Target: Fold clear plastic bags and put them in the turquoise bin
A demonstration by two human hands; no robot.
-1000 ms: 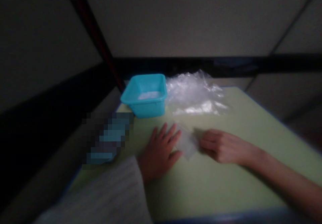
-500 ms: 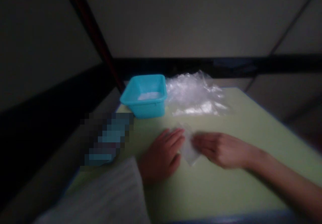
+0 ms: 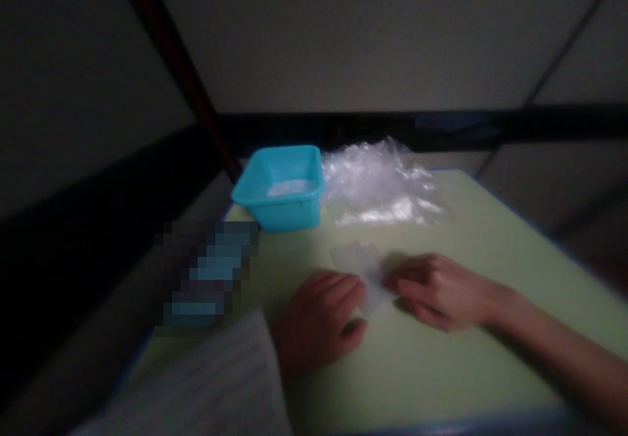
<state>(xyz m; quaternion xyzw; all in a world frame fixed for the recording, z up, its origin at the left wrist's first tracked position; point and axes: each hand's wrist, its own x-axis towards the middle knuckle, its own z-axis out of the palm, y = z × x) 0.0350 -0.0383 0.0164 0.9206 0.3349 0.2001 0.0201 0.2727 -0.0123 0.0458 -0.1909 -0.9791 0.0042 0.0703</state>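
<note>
Pale sheet [image 3: 371, 275], blurred, partly covered

Blue tub [image 3: 287, 216] is blocking me ahead of my left hand [image 3: 318, 318], crumpled plastic [image 3: 377, 181] is crowding in beside it, and some blurred-out thing [image 3: 210, 272] is hogging the left edge. Open tabletop [image 3: 397, 377] is running between my forearms [image 3: 554, 344], though.

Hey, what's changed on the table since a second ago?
The left hand, spread flat before, has curled its fingers and drawn back toward the person, uncovering more of the sheet. The right hand now reaches over the sheet's right edge; whether it grips is unclear. The tub and plastic stayed put.
</note>
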